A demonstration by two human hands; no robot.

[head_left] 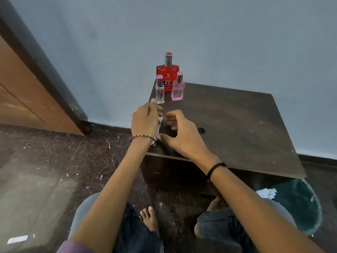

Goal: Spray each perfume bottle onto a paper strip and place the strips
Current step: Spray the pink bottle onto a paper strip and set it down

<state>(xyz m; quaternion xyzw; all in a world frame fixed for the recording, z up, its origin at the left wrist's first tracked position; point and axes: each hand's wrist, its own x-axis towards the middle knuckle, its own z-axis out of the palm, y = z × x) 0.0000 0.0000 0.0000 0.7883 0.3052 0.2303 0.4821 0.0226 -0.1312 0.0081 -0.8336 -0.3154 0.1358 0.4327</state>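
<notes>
Right now, from above my own arms:

Scene: I sit at a small dark wooden table (pixel 237 125) against a pale blue wall, both bare forearms reaching to its left edge.

Left hand: my left hand (pixel 145 121) hovers over the table's left edge, fingers curled in around a white paper strip (pixel 158 131). Only slivers of the strip show past my palm, so I cannot tell exactly how my fingertips pinch it.

Right hand: my right hand (pixel 180 135) is just beside the left, fingers spread and half curled, holding nothing. It seems posed to take the strip's free end and steady it.

Bottles: three perfume bottles stand capped and upright at the far left corner, close together. The red bottle (pixel 168 76) is tallest and sits at the very back edge. The clear bottle (pixel 160 90) stands in front on the left, nearest my left hand. The pink bottle (pixel 178 88) stands in front on the right.

Why this layout: grouping the bottles in one corner likely keeps the near tabletop free for laying out strips.

Progress: my judgement is that no strip lies placed on the table yet.

Floor: scraps of white paper (pixel 17 239) lie near my bare feet.
</notes>
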